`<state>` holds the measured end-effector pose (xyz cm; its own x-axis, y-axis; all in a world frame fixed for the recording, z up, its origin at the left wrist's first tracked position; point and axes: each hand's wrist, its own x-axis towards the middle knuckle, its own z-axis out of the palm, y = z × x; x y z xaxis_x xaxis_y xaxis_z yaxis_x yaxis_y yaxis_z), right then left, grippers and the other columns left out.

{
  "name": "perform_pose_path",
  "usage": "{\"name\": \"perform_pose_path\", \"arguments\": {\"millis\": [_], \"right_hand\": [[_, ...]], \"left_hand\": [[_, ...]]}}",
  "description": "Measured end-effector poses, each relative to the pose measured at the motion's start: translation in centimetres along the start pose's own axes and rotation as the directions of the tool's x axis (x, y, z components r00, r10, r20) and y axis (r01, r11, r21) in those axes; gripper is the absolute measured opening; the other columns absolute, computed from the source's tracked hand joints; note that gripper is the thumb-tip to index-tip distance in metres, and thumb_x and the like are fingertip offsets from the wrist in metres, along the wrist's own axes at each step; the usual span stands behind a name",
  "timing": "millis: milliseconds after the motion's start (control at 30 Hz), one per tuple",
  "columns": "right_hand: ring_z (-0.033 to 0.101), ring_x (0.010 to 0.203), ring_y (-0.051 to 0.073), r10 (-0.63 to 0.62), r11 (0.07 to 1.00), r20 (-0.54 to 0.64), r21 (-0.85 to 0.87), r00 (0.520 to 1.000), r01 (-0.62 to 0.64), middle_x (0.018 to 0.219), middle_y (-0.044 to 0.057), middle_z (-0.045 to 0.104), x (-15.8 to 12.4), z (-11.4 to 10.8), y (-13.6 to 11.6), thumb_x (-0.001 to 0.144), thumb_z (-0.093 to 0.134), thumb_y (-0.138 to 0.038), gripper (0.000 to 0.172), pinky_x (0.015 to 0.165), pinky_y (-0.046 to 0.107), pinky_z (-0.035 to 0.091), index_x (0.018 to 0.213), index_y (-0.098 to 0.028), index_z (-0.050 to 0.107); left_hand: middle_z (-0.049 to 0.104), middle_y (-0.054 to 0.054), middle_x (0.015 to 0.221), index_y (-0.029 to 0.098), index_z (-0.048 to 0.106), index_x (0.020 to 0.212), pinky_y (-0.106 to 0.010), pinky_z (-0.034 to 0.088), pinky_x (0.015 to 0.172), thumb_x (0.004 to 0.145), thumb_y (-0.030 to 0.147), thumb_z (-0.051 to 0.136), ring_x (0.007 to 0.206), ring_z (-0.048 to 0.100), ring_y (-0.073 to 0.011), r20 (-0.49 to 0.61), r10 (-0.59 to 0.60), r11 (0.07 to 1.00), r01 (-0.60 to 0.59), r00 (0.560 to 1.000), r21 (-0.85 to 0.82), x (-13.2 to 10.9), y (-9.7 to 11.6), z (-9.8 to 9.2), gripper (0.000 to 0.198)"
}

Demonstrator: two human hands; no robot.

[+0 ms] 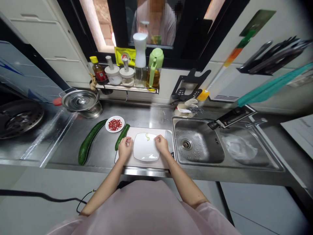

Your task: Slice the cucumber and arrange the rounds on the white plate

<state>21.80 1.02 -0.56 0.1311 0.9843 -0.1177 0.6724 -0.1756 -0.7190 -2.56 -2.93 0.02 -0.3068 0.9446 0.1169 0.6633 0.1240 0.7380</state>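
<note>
A white square plate point(146, 151) lies on a pale cutting board point(130, 163), with thin pale-green cucumber slices point(147, 136) near its far edge. At the plate's left side is my left hand point(125, 149), its fingers curled towards the thumb. Close to the far right corner of the plate, my right hand point(161, 145) has its fingertips pinched together. Anything between the fingers of either hand is too small to make out. A cut length of cucumber point(122, 137) rests beside my left hand. Partly behind my right hand, a knife point(168, 135) lies on the board.
A long whole cucumber point(90, 142) and a small plate of red berries point(115, 124) sit to the left. Further left stands a lidded metal pot point(81, 101). The double sink point(199, 143) is on the right. Condiment bottles point(140, 58) line a rack behind.
</note>
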Motion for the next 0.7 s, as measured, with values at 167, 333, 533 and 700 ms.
{"name": "perform_pose_path", "arguments": {"millis": [167,333,533,700], "right_hand": [[0.049,0.056,0.014,-0.039,0.997,-0.019,0.066,0.999,0.040,0.058,-0.003,0.053,-1.8,-0.3,-0.1,0.080,0.046,-0.038,0.022,0.058,0.023,0.033,0.078,-0.020,0.060],[0.048,0.056,0.014,-0.044,0.995,-0.020,0.090,0.999,0.046,0.055,-0.004,0.050,-3.0,-0.4,-0.4,0.080,0.045,-0.041,0.026,0.057,0.023,0.032,0.078,-0.020,0.060],[0.047,0.055,0.014,-0.032,0.996,-0.002,0.079,0.999,0.033,0.054,-0.004,0.048,-4.0,-0.2,-0.8,0.079,0.045,-0.041,0.025,0.057,0.023,0.033,0.078,-0.019,0.059],[0.045,0.054,0.014,-0.017,0.995,0.019,0.094,1.000,0.015,0.053,-0.005,0.046,-4.8,0.2,-1.2,0.078,0.046,-0.040,0.024,0.056,0.023,0.032,0.077,-0.020,0.058]], "left_hand": [[0.061,-0.002,0.077,0.020,0.065,0.096,-0.027,0.044,0.070,0.082,0.035,0.055,0.070,0.057,-0.0158,0.021,-0.037,0.999,0.037,0.999,0.019,-2.8,-2.3,-2.2,0.023],[0.062,-0.002,0.078,0.021,0.065,0.097,-0.028,0.044,0.074,0.083,0.035,0.055,0.075,0.059,-0.0174,0.071,-0.096,0.991,0.089,0.993,0.097,-4.2,-4.2,-4.0,0.023],[0.065,-0.005,0.087,0.022,0.064,0.101,-0.029,0.044,0.075,0.083,0.037,0.056,0.084,0.062,-0.0203,0.177,-0.163,0.964,0.119,0.971,0.236,-5.1,-4.8,-4.6,0.025],[0.066,-0.006,0.091,0.020,0.064,0.105,-0.028,0.043,0.072,0.083,0.043,0.057,0.082,0.062,-0.0201,0.197,-0.189,0.949,0.128,0.962,0.287,-5.4,-4.6,-4.4,0.032]]}}
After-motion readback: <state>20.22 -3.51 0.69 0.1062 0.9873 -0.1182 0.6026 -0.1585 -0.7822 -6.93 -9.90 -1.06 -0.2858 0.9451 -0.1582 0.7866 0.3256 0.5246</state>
